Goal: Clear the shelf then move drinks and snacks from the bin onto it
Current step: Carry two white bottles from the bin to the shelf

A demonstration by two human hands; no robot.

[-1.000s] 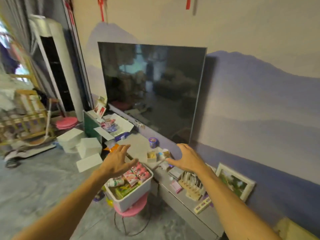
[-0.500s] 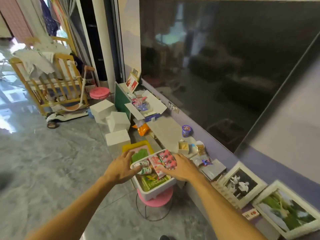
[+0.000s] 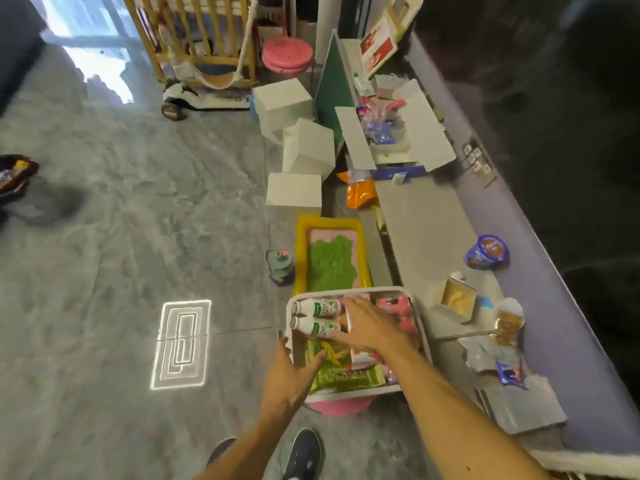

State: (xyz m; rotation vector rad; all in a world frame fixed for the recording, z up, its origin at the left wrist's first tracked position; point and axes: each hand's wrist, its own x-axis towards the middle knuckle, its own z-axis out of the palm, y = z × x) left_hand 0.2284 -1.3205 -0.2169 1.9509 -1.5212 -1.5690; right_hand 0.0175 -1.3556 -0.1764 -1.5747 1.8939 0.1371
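The right hand (image 3: 367, 327) is lying palm down inside the white bin (image 3: 424, 327), fingers spread flat over the packets and reaching toward two small white bottles (image 3: 318, 317) with green labels; the fingertips are touching or just short of the bottles, and nothing is clasped in it that I can see. The left hand (image 3: 289, 375) is resting on the bin's rim at about 9 o'clock, thumb hooked over the edge onto a green snack packet (image 3: 346, 375), fingers loose rather than closed.

The bin is sitting on a pink stool (image 3: 341, 407), just beside the long low shelf (image 3: 433, 230) at its 3 o'clock. The bottles are lying on their sides, caps pointing to 9 o'clock, side by side along the bin's far-left corner. Pink packets (image 3: 398, 313) are filling the bin's right half.

Both forearms are stretching in from 6 o'clock, the right crossing over the bin's near-right corner.

On the shelf, a purple cup (image 3: 486, 252) is standing at 2 o'clock from the bin, with a small open box (image 3: 457, 297) and a crumpled wrapper (image 3: 507, 322) nearer. A yellow tray (image 3: 329, 254) is lying on the floor at 12 o'clock, touching the bin.
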